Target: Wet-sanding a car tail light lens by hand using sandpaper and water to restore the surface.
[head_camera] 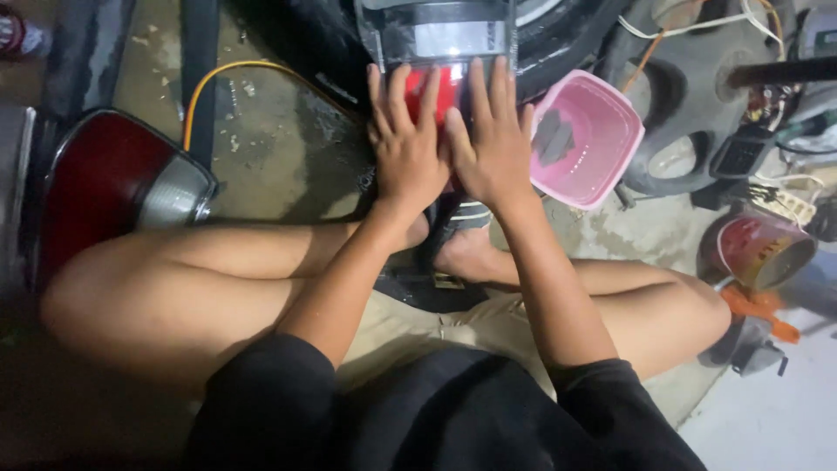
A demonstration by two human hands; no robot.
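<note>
The person sits on the concrete floor (279, 166) with knees spread, and both hands lie flat, side by side, on a red tail light (441, 87) that rests just beyond the feet. The left hand (406, 148) covers the left part of the lens, fingers spread and stretched forward; the right hand (493, 144) covers the right part, thumb touching the left hand. Neither hand is clenched or wrapped around anything: the palms press down on the lens, open and flat. The clear and grey upper section of the tail light shows beyond the fingertips, up against a dark tyre (558, 39).

Just to the right of the tail light sits a pink plastic tub (602, 166) with a dark object inside. Well to the left of the tail light lies a second, larger lamp (113, 183), red with a clear corner. A yellow cable (228, 70) curves across the floor left of the tail light. Farther right of the tub stands a red pot (757, 249).

Judging from this, the main risk is pressure: flat palms bearing on a plastic lens could crack it or snap a mounting tab if the force is uneven. The lens could also slide on the gritty floor and scratch. The right hand is close to the tub, so a sudden slip could knock it over.
</note>
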